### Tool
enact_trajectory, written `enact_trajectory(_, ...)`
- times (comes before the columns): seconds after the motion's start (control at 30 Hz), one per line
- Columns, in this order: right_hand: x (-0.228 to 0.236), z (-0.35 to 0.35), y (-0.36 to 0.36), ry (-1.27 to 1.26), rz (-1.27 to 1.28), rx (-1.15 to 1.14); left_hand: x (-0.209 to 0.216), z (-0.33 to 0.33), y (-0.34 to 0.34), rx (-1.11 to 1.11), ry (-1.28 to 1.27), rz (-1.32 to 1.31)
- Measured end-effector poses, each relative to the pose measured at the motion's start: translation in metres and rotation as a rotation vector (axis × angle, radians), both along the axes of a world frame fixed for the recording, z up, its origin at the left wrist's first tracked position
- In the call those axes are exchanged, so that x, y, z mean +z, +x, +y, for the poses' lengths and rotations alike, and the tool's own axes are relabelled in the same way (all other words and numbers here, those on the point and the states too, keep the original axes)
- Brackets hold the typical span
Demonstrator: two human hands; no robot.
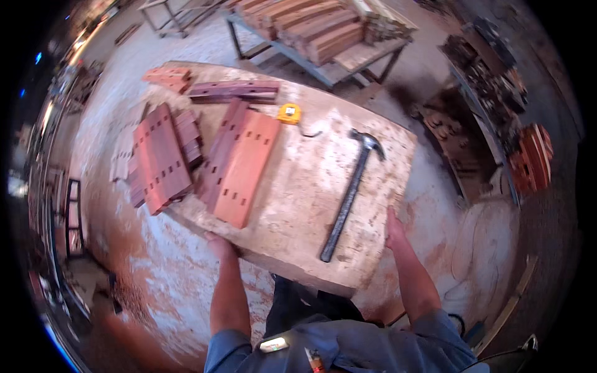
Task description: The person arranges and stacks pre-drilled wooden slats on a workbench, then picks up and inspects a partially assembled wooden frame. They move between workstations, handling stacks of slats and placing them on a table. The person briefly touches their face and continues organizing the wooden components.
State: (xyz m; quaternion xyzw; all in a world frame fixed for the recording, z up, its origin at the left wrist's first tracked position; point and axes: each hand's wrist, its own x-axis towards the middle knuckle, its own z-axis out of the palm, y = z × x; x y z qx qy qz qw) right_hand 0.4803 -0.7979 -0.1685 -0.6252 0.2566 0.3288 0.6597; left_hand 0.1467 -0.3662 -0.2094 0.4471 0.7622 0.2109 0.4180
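Observation:
A thick, worn wooden workbench top (298, 205) stands in front of me, turned at a slant. My left hand (219, 245) grips its near edge, the fingers partly hidden by the wood. At the right edge my right hand (393, 230) is closed on the side of the same top. A claw hammer (344, 202) with a dark handle lies on the right half, head away from me. Slotted reddish boards (247, 168) lie at the left, with another slotted board (163, 158) leaning over a stack at the left edge. A yellow tape measure (289, 114) sits beside them.
Behind the bench stands a metal-legged table (342, 69) piled with timber (311, 28). To the right are a cluttered dark shelf unit (463, 137) and a stack of red wood (530, 158). A long wooden strip (507, 304) lies at the lower right. Sawdust covers the floor (161, 261).

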Motion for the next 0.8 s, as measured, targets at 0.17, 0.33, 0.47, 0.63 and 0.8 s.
enact_trajectory(0.17, 0.013, 0.001, -0.001, -0.073, 0.023, 0.007, -0.024, 0.002, -0.004, 0.073, -0.005, -0.047)
enact_trajectory(0.33, 0.02, -0.002, -0.002, -0.26, 0.024, 0.062, -0.001, -0.004, 0.009, 0.146, -0.021, -0.15)
enact_trajectory(0.47, 0.076, 0.022, -0.015, -0.217, 0.023, 0.098, -0.043, 0.016, -0.025, 0.096, 0.052, -0.171)
enact_trajectory(0.63, 0.048, 0.008, -0.005, -0.308, -0.04, 0.173, -0.02, -0.009, -0.019, 0.108, -0.121, -0.712)
enact_trajectory(0.8, 0.041, 0.007, -0.001, -0.122, -0.03, 0.164, -0.039, -0.132, -0.047, -0.017, -0.112, -0.593)
